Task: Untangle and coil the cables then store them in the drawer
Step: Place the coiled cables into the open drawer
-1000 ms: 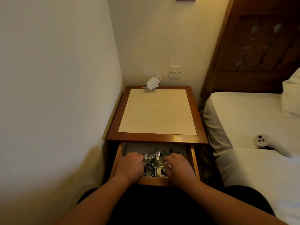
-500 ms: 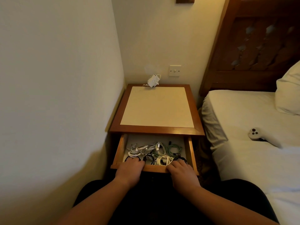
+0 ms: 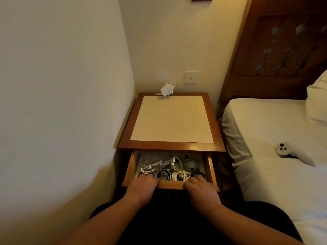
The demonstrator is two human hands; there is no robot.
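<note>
- The drawer (image 3: pixel 209 167) of the nightstand (image 3: pixel 169 147) is seen pulled open under the top's front edge.
- Coiled cables (image 3: pixel 177 165) in white, black and green are packed inside the drawer.
- The left hand (image 3: pixel 142 187) is curled over the drawer's front rim near the left corner.
- The right hand (image 3: pixel 201 190) is curled over the same rim near the right corner.
- A white charger (image 3: pixel 167 89) is propped at the top's back edge.
- A controller (image 3: pixel 282 149) is laid on the bed (image 3: pixel 265 124).

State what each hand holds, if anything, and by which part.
The left hand and right hand both hold the drawer by its front panel, one near each end, fingers curled over the top edge. The cables lie unheld.
</note>
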